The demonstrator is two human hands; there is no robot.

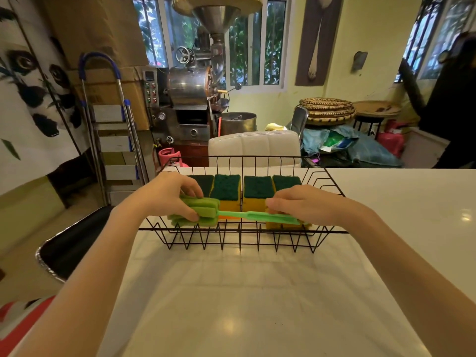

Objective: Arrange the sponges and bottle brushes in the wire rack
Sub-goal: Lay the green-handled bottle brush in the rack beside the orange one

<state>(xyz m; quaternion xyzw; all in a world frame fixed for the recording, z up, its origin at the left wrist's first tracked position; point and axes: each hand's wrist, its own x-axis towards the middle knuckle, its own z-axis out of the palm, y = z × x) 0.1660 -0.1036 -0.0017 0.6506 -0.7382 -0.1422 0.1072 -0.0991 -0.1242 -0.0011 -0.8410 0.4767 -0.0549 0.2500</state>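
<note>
Beyond the white table [386,228], a steel roasting machine [190,94] stands before barred windows [252,42] in yellow walls [360,27].

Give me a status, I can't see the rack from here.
Left hand on green bottle brush head, right hand on its handle. Four sponges lined in wire rack. Nothing blocking.

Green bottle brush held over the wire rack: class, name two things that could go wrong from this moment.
1. The bottle brush lies lengthwise above the wire rack's front rim; lowered carelessly, its thin handle might catch in the wires or slip through a gap.
2. The sponges stand in a close row behind it; the left hand or right hand could knock one over.
</note>
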